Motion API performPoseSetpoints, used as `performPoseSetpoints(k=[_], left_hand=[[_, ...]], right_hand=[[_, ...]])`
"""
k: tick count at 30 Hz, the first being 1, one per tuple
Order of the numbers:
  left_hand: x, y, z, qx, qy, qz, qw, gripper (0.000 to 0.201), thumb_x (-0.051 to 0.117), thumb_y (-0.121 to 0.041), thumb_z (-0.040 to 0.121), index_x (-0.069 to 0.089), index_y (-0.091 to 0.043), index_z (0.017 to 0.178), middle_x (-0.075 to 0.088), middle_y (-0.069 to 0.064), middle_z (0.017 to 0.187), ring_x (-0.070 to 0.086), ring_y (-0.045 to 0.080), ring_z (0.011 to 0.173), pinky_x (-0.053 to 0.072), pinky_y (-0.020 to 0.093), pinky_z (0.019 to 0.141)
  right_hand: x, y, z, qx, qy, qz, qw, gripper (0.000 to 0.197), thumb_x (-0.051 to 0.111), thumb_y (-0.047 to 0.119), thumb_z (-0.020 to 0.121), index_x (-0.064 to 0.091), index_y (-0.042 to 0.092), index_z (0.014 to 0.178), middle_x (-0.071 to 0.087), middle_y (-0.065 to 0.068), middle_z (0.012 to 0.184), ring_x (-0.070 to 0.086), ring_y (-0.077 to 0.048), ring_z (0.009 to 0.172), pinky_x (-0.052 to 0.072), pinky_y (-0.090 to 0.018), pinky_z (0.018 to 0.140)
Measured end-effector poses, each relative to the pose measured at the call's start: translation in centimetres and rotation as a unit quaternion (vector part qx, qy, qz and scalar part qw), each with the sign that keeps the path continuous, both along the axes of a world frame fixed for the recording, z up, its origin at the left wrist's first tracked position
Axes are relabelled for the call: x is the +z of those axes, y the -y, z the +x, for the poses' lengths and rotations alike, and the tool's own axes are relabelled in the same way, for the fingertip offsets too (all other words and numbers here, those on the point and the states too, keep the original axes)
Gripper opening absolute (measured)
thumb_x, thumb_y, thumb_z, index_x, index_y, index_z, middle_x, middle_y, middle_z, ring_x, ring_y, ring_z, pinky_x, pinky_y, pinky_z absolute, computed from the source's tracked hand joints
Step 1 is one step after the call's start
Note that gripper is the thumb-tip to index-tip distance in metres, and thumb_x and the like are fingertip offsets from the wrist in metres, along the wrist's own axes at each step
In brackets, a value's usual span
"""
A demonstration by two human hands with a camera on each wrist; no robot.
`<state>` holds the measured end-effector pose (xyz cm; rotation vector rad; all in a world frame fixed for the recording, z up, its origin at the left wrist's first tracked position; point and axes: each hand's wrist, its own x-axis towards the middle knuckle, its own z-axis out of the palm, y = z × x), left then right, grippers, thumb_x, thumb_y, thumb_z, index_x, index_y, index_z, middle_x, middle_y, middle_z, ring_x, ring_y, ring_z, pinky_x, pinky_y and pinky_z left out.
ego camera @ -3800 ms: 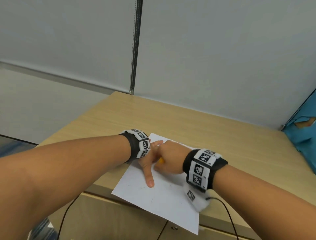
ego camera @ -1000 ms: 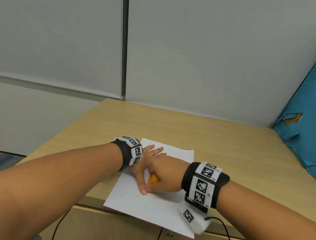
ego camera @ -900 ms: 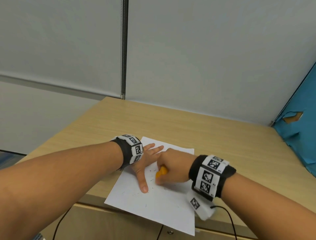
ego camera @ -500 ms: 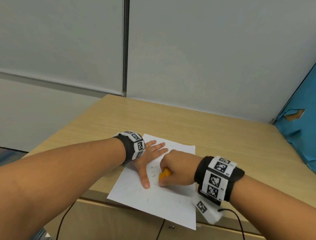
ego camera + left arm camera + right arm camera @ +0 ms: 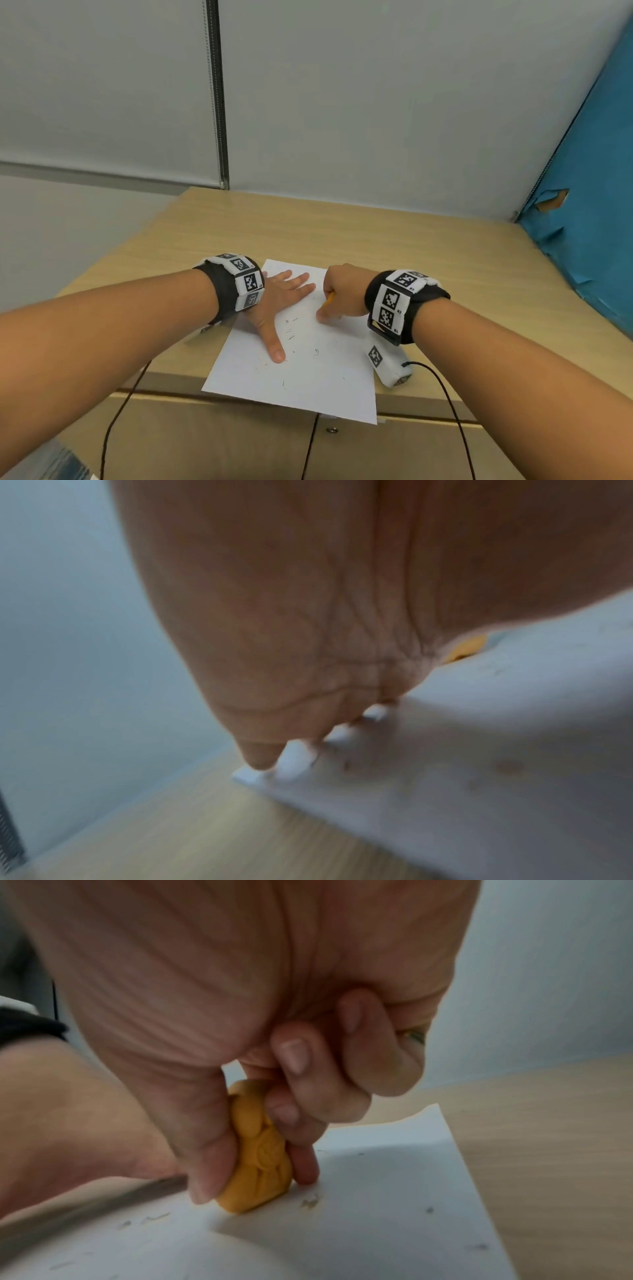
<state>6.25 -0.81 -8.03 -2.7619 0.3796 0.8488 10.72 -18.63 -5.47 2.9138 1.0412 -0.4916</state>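
Right hand pinches orange eraser between thumb and fingers, eraser's lower edge pressed on white paper. Left hand flat, fingers spread, pinning paper's far left part. Paper lies on wooden surface, near edge overhanging. Dark crumbs scattered between hands.

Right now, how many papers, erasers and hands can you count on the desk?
Paper sheet: 1
Orange eraser: 1
Hands: 2, the left hand flat on the sheet, the right hand gripping the eraser
Total: 4
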Motion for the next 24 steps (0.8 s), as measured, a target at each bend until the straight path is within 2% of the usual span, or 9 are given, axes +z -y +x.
performPoseSetpoints(k=[2, 4, 8, 13, 16, 21, 24], left_hand=[[0.9, 0.6, -1.2, 0.002, -0.014, -0.006, 1.000, 0.139, 0.066, -0.082, 0.062, -0.025, -0.028, 0.152, -0.030, -0.004, 0.160, -0.018, 0.023, 0.150, -0.001, 0.058, 0.119], [1.3, 1.4, -3.3, -0.014, -0.029, -0.030, 0.999, 0.124, 0.059, -0.077, 0.076, -0.022, -0.022, 0.153, -0.027, -0.003, 0.161, -0.014, 0.019, 0.151, 0.000, 0.052, 0.121], [0.7, 2.2, -8.7, -0.081, -0.063, -0.096, 0.990, 0.105, 0.043, -0.073, 0.089, -0.023, -0.022, 0.153, -0.031, -0.008, 0.158, -0.023, 0.009, 0.147, -0.006, 0.042, 0.122], [0.2, 1.9, -12.0, -0.108, -0.056, -0.153, 0.981, 0.097, 0.034, -0.072, 0.092, -0.023, -0.024, 0.153, -0.035, -0.011, 0.156, -0.031, 0.001, 0.142, -0.015, 0.037, 0.119], [0.2, 1.2, -11.8, -0.061, -0.025, -0.162, 0.985, 0.100, 0.032, -0.077, 0.089, -0.023, -0.024, 0.153, -0.034, -0.009, 0.157, -0.029, 0.003, 0.143, -0.011, 0.039, 0.121], [0.7, -0.4, -8.7, 0.090, 0.032, -0.090, 0.991, 0.110, 0.027, -0.083, 0.083, -0.019, -0.013, 0.154, -0.027, 0.004, 0.160, -0.018, 0.016, 0.149, -0.004, 0.040, 0.123], [0.6, 0.4, -8.0, 0.090, 0.008, -0.089, 0.992, 0.112, 0.028, -0.085, 0.081, -0.018, -0.014, 0.154, -0.027, 0.005, 0.160, -0.017, 0.018, 0.150, -0.001, 0.042, 0.123]], right_hand=[[0.0, -0.2, 0.0, 0.001, -0.001, 0.003, 1.000, 0.031, 0.076, 0.037, 0.084, 0.066, 0.011, 0.072, 0.062, -0.002, 0.069, 0.055, -0.021, 0.064, 0.042, -0.026, 0.056], [0.0, -0.4, 0.0, 0.002, 0.001, 0.004, 1.000, 0.031, 0.077, 0.036, 0.084, 0.066, 0.009, 0.072, 0.062, -0.004, 0.070, 0.053, -0.022, 0.062, 0.038, -0.024, 0.053], [0.0, -0.4, 0.2, -0.001, 0.001, 0.007, 1.000, 0.037, 0.079, 0.037, 0.083, 0.059, 0.011, 0.066, 0.056, -0.001, 0.064, 0.051, -0.019, 0.057, 0.037, -0.023, 0.051], [0.2, -0.4, 0.1, -0.007, -0.005, 0.006, 1.000, 0.040, 0.080, 0.037, 0.084, 0.055, 0.013, 0.064, 0.054, 0.000, 0.063, 0.048, -0.017, 0.055, 0.035, -0.023, 0.050], [0.3, -0.5, -0.1, -0.013, 0.003, 0.002, 1.000, 0.040, 0.080, 0.038, 0.084, 0.052, 0.016, 0.066, 0.054, 0.002, 0.067, 0.049, -0.015, 0.058, 0.036, -0.023, 0.052], [0.4, -0.7, -0.3, -0.027, -0.004, 0.002, 1.000, 0.042, 0.079, 0.035, 0.083, 0.047, 0.016, 0.064, 0.050, 0.001, 0.065, 0.045, -0.017, 0.055, 0.035, -0.023, 0.052], [0.4, -0.6, -0.4, -0.032, -0.007, 0.004, 0.999, 0.040, 0.079, 0.034, 0.083, 0.050, 0.013, 0.064, 0.053, 0.000, 0.065, 0.047, -0.018, 0.056, 0.036, -0.023, 0.052]])
